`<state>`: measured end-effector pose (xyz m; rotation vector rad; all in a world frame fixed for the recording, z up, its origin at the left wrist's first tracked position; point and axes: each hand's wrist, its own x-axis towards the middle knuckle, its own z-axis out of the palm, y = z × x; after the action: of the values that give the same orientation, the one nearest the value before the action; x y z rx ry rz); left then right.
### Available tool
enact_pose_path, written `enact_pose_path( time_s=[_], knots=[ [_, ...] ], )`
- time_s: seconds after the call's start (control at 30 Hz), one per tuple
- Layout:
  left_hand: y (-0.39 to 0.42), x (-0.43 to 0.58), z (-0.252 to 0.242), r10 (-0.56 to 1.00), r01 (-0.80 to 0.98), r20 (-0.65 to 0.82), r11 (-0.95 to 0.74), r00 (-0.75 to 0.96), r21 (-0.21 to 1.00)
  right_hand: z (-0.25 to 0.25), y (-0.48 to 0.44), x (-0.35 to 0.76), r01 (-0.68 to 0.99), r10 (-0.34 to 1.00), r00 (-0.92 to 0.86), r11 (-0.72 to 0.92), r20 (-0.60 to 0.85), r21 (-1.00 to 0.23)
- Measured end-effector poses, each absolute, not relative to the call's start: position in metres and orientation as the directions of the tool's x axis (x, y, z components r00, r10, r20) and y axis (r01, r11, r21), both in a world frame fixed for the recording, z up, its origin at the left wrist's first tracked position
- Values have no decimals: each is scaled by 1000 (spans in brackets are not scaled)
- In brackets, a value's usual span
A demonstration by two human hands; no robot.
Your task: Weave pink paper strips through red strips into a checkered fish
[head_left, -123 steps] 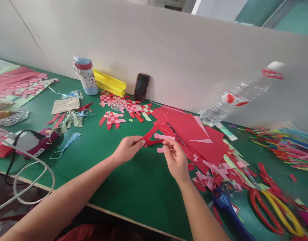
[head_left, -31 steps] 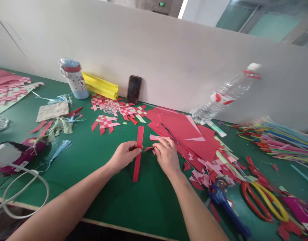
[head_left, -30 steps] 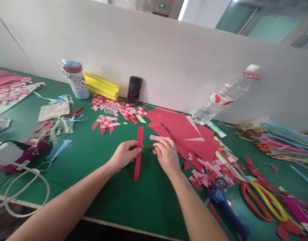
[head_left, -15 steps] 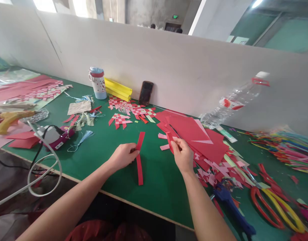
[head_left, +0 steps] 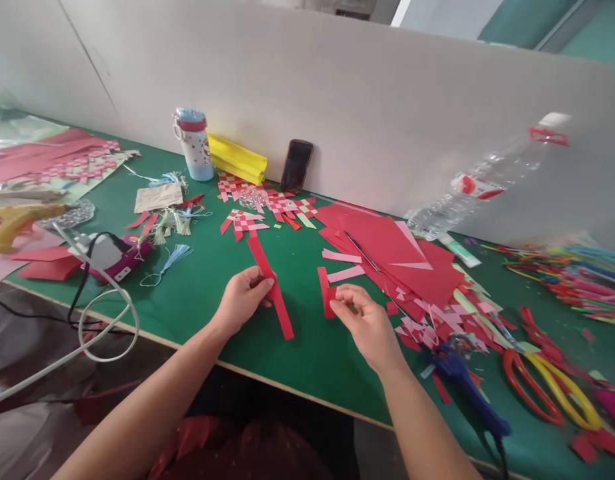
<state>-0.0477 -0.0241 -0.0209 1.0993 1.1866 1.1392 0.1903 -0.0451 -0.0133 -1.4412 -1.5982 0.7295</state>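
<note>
Red paper strips [head_left: 283, 312] sit between two separated hands [head_left: 241, 301] [head_left: 370, 325], pinched by each.

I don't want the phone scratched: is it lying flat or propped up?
Propped up: the smartphone stands on end, face outward, its upper part seen against the white partition, apparently leaning on it.

Diffuse light is falling across the pale wall [head_left: 337, 93]; the bottom centre is lying in deep shade. Wide-angle distortion is stretching the bottle [head_left: 480, 183] at upper right; blur is softening the coloured stems [head_left: 572, 287] at right edge.
</note>
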Motion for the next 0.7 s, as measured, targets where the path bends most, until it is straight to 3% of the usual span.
enact_pose_path(
  time_s=[0.07, 0.17, 0.33, 0.5, 0.7],
  knots=[
    [-25, -48, -19, 993, -121, -120, 122, 23, 985, -11, -59, 186, 449, 994, 4, 98, 111, -888],
    [-25, -50, -18, 990, -201, -139, 139, 13, 970, -8, -77, 175, 465, 987, 13, 135, 159, -875],
    [-23, -49, -21, 986, -301, -168, 157, -12, 941, -11, -101, 151, 483, 990, -98, 139, 104, -865],
    [-26, -41, -23, 988, -273, -157, 148, -8, 950, -21, -113, 133, 439, 963, -233, 226, 133, -870],
    [-27, -43, -24, 993, -142, -111, 106, -28, 984, -15, -97, 161, 540, 961, -47, 253, 272, -803]
  ],
)
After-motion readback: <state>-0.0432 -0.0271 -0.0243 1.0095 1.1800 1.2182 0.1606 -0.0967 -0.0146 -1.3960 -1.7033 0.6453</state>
